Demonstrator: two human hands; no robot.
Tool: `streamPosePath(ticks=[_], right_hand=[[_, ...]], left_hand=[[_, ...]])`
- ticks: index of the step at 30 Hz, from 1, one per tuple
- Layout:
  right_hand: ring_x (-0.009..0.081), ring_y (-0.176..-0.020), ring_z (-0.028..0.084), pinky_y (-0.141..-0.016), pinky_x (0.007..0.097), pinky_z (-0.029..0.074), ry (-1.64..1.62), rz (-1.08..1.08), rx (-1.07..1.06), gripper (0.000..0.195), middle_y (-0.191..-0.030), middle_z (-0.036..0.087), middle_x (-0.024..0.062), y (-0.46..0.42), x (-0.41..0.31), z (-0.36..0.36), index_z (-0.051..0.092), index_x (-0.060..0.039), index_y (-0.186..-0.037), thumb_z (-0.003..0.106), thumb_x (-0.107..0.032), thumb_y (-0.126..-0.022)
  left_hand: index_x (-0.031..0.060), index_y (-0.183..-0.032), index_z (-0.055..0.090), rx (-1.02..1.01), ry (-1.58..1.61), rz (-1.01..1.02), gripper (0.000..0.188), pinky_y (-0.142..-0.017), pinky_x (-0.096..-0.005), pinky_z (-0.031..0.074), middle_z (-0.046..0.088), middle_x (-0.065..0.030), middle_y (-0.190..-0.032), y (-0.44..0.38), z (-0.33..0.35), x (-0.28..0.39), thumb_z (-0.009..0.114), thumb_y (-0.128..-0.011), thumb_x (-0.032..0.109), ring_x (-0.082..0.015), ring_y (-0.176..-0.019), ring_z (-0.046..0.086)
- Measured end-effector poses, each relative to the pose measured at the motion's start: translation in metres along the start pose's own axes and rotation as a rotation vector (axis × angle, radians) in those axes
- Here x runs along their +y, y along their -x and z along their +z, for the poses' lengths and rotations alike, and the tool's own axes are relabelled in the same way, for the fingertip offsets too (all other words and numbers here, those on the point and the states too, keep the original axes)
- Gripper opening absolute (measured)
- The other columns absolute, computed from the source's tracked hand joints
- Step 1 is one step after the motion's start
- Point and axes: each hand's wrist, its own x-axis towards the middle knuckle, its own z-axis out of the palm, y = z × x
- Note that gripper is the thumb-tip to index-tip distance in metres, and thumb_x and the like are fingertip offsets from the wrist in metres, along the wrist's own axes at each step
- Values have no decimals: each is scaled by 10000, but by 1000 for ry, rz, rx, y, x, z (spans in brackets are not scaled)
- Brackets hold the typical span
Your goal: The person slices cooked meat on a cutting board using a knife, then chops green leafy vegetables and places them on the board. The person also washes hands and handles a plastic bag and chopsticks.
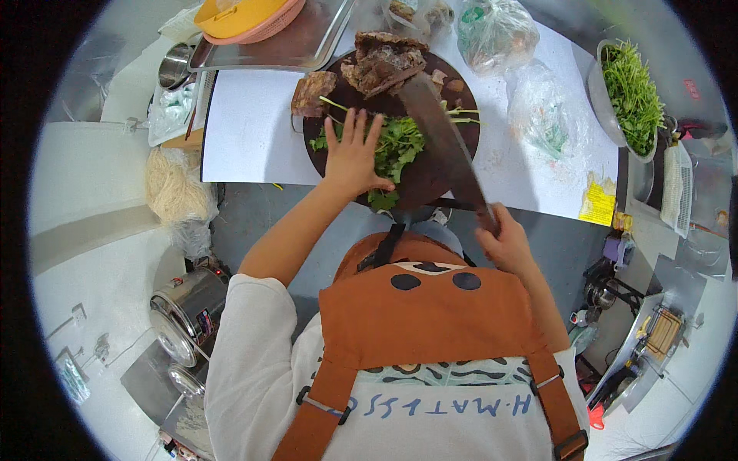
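Observation:
A dark round chopping board lies at the near edge of a white table. Leafy green herbs, looking like cilantro, are spread on it. My left hand rests on or just over their left part, fingers spread. My right hand is closed round the handle of a large, long-bladed knife, whose blade slants up and left across the board, right of the herbs. The blade's far end is beside a big chunk of browned meat. A smaller meat block sits at the board's upper left edge.
Plastic bags and a crumpled clear bag lie right of the board on the white table. A metal tray bears yellow and pink baskets. A bowl of cut greens is at the far right; a bag of noodles is at left.

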Motion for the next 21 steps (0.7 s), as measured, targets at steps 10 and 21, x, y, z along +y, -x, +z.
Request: streamPosePath(ticks=[10,21], right_hand=[[424,-834,592,-710,454,455,117,-59,-129,324,-860,618,228,-27,-38,57,489,-29,-1041,536,-316,-898],[473,-787,575,-662,526,441,211,-141,-150,351,-796,613,258,-41,-6,75,469,-34,-982,391,-377,-971]], left_hand=[[25,-1216,477,94,119,-180,796,-969,-491,291,529,-103,-1084,23,27,-12,798,-563,347,-276,-1052,499],[83,-789,559,209,-114,27,87,-713,-362,367,541,-78,-756,21,64,2,518,-768,158,-223,-718,545]])
